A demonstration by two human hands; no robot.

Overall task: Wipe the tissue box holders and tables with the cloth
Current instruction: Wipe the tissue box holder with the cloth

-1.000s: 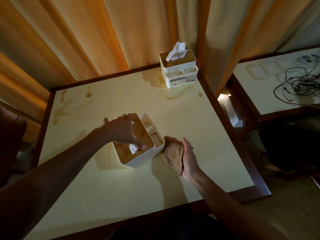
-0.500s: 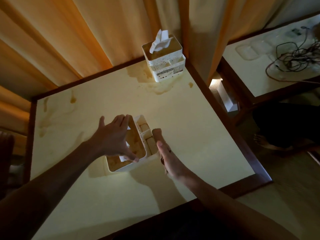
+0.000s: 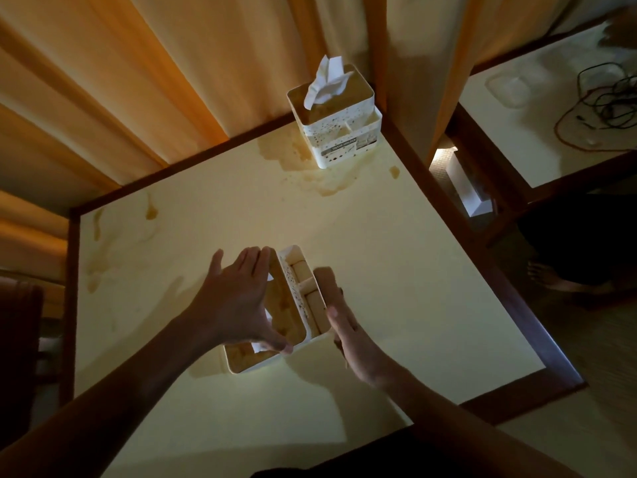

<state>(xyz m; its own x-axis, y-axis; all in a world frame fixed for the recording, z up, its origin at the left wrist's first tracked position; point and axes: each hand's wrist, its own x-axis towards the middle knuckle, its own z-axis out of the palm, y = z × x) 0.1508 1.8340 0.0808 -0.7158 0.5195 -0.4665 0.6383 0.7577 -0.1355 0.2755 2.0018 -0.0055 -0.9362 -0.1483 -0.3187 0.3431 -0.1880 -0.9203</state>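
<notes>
Your left hand (image 3: 238, 301) spans the near tissue box holder (image 3: 275, 315) mid-table, fingers spread; your right hand (image 3: 348, 332) presses the cloth (image 3: 325, 281) against its 3 o'clock side. Push hard and it'll tip toward 9.

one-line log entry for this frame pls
phase: wiping near tissue box holder side | left hand: steadies holder top | right hand: presses cloth on side | far tissue box holder: untouched, stains around

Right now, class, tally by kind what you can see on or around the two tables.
Tissue box holders: 2
Cloths: 1
Tables: 2
Cable tangles: 1
Total: 6
</notes>
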